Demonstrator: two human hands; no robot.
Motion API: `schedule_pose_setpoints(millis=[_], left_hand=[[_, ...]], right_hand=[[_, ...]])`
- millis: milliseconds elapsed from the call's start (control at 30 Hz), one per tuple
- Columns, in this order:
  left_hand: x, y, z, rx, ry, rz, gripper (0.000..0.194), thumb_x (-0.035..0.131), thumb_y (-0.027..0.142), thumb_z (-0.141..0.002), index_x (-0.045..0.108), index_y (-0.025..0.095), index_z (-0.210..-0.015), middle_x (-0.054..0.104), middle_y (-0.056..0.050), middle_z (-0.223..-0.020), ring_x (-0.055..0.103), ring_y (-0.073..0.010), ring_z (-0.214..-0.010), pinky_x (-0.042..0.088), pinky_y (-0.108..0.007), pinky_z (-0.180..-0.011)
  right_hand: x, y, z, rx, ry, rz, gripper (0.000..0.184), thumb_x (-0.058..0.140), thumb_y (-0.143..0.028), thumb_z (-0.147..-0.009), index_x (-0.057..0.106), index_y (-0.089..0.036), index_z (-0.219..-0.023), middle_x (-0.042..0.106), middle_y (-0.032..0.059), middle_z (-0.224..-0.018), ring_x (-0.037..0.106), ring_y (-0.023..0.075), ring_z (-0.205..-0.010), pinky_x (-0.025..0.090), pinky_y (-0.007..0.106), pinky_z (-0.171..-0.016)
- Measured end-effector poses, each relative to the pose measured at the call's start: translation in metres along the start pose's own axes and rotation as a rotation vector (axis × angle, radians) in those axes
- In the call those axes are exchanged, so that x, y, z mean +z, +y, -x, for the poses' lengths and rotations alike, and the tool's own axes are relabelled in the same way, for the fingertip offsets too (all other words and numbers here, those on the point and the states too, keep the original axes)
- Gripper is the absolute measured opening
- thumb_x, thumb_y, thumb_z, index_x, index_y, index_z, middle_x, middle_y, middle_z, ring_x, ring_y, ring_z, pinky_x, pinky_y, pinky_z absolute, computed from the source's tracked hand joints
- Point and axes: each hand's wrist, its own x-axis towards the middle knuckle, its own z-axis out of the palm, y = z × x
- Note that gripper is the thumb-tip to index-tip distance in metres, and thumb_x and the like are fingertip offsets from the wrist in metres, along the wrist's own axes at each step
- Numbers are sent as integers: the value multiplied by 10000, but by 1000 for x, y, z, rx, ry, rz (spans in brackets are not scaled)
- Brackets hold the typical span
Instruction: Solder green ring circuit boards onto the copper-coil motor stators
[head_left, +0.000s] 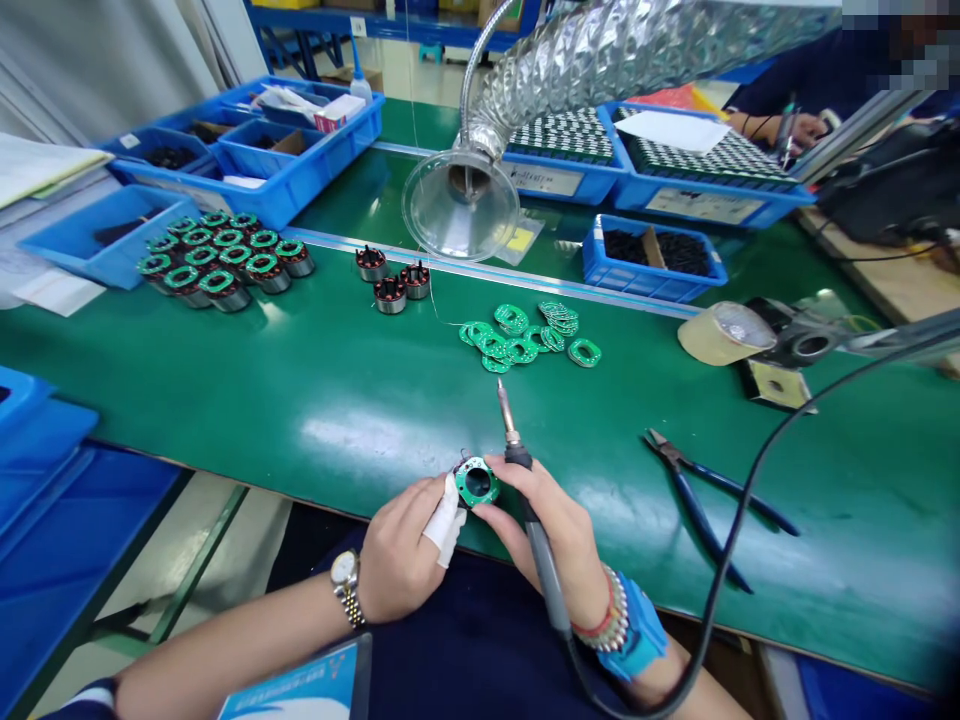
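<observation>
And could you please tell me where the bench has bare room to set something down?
The bench looks free between the three motor stators and the left hand, and between the loose circuit boards and the diagonal cutters. It is crowded at upper left, where board-topped stators cluster beside a blue bin.

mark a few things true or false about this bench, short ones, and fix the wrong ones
1. The right hand holds a soldering iron. True.
2. The left hand wears white finger covers. True.
3. The left hand is holding nothing. False: it holds a ring-shaped green board.
4. The iron's tip is touching that board. False: the tip is apart from it, pointing toward the loose green boards.
5. Blue-handled pliers lie on the green bench top, to the right of the right hand. True.
</observation>
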Motion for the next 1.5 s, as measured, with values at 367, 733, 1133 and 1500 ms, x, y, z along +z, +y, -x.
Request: schedule_pose_setpoints(millis=[367,733,1133,1500], left_hand=[[-37,-46,-49,253,-275,-9,218,480,160,-868,584,139,-1058,690,-92,-941,636,-202,-814,541,-333,-688],[-41,-45,-79,581,-401,-40,278,358,97,-857,620,133,-772,648,-99,-743,591,-212,-753,509,-352,-677],[-23,-36,-61,426,-243,-6,259,444,92,-772,547,150,-541,579,-70,-596,576,-196,-689,531,-322,-615],[-15,-24,-22,18,-240,291,357,472,50,-803,502,127,-1151,620,-111,-967,582,-200,-921,526,-330,-795]], right_hand=[[-12,4,3,12,-111,-98,492,638,-187,-787,407,-206,-1221,579,111,-1207,559,203,-1117,465,348,-955],[-7,8,3,8,-95,-66,466,638,-199,-789,426,-202,-1204,591,102,-1189,565,191,-1105,466,331,-955],[-5,7,7,12,-94,-76,473,635,-171,-791,419,-211,-1210,570,100,-1211,551,193,-1118,449,317,-968],[-3,7,9,19,-69,-93,476,639,-168,-791,421,-217,-1211,569,95,-1214,551,192,-1120,451,317,-970]])
